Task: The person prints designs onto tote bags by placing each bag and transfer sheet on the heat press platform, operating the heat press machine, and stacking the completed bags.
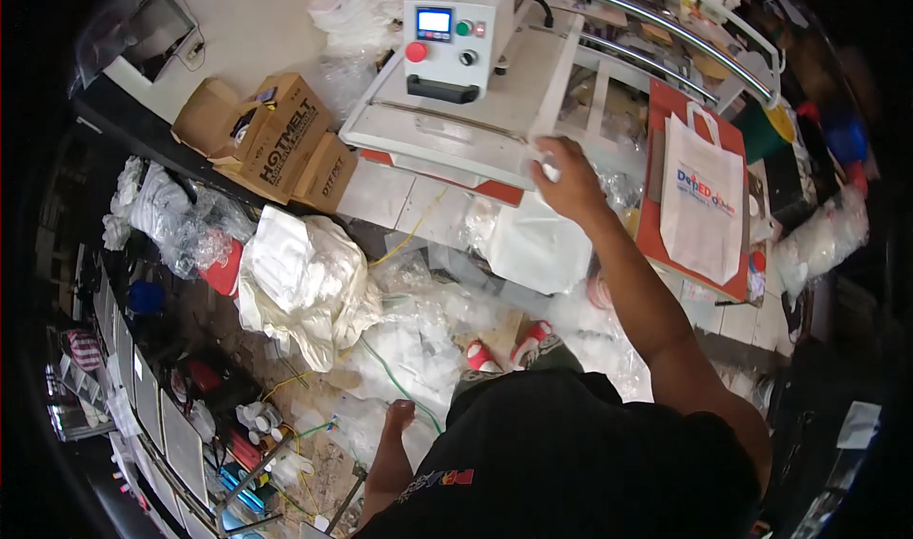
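Observation:
My right hand (pixel 573 185) reaches to the front right corner of a heat press (pixel 447 132). Its thumb and fingers are bent but apart, with a small white patch between them; whether they touch it I cannot tell. Below that corner, a plain white bag (pixel 539 247) hangs or lies against the table front. To the right, a white printed tote bag (pixel 702 201) with a loop handle lies flat on a red board (pixel 654 225). My left hand (pixel 400 413) hangs low beside my body, its fingers curled closed, with nothing showing in it.
Cardboard boxes (pixel 257 139) stand left of the press. A large bundle of white cloth (pixel 302 282) and clear plastic film (pixel 414 349) crowd the floor near my feet. A green cord (pixel 388 369) crosses there. Metal rails (pixel 656 11) extend behind the press.

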Demonstrator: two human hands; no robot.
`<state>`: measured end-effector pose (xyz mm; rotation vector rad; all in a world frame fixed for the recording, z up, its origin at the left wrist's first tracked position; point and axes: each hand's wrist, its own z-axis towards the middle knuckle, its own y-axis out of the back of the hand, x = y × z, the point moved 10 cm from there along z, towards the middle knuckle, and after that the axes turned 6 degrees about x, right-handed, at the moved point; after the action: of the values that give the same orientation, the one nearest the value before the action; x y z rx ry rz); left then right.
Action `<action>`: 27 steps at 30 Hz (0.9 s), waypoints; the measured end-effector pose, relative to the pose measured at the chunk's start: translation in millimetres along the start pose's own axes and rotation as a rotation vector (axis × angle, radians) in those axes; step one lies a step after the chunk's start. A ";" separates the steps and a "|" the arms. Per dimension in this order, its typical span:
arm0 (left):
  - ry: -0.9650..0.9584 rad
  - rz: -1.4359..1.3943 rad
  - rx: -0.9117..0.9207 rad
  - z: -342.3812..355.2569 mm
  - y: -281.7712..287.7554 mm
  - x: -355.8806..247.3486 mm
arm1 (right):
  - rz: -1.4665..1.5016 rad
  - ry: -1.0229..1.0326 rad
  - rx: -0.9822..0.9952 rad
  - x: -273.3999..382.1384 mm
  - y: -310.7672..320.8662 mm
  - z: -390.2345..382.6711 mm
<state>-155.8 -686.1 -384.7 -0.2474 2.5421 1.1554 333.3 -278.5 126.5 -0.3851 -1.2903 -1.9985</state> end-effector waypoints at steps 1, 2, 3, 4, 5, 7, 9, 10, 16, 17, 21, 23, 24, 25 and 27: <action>0.255 -0.331 0.120 2.9 -1.6 11.8 | -0.006 -0.029 -0.048 -17.6 20.3 -26.8; 0.224 -0.311 0.137 9.1 11.9 -6.4 | -0.037 -0.094 -0.068 -48.3 40.3 -55.4; 0.378 -0.577 0.081 9.2 23.9 -7.7 | -0.113 -0.166 -0.099 -79.8 60.8 -88.0; 0.541 -0.842 0.020 7.7 27.8 -6.0 | -0.133 -0.233 -0.106 -105.4 80.9 -118.0; 0.526 -0.813 0.034 10.4 28.7 -2.4 | -0.143 -0.303 -0.114 -121.2 100.6 -142.3; 0.351 -0.500 0.121 17.5 35.5 -9.7 | -0.146 -0.440 -0.010 -166.5 129.5 -175.8; 0.555 -1.035 0.037 18.1 29.9 -23.1 | -0.211 -0.380 -0.229 -208.1 181.2 -218.9; 0.524 -0.957 0.044 23.8 39.4 -50.1 | -0.262 -0.453 -0.202 -236.1 198.6 -231.5; 0.280 -0.659 0.043 57.4 58.4 -205.1 | -0.473 -0.587 -0.174 -383.7 305.8 -233.8; 0.292 -0.658 0.043 55.8 51.6 -224.1 | -0.464 -0.590 -0.166 -405.6 317.9 -226.0; 0.211 -0.537 -0.053 47.9 45.8 -300.4 | -0.709 -0.488 -0.154 -447.2 344.8 -197.1; 0.180 -0.513 -0.098 35.7 39.4 -318.2 | -0.754 -0.529 -0.083 -466.6 348.4 -192.7; 0.202 -0.503 -0.083 35.2 34.5 -322.6 | -0.648 -0.637 -0.045 -484.5 350.6 -196.2; 0.213 -0.503 -0.082 29.0 28.1 -319.3 | -0.540 -0.748 -0.004 -497.0 349.1 -203.9; 0.269 -0.436 0.062 16.7 -1.8 -305.4 | -0.530 -0.540 -0.008 -434.6 311.0 -201.6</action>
<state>132.1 -668.9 -282.7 -0.9440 2.5517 0.9198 881.6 -356.1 -13.6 -0.6750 -1.8683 -2.4344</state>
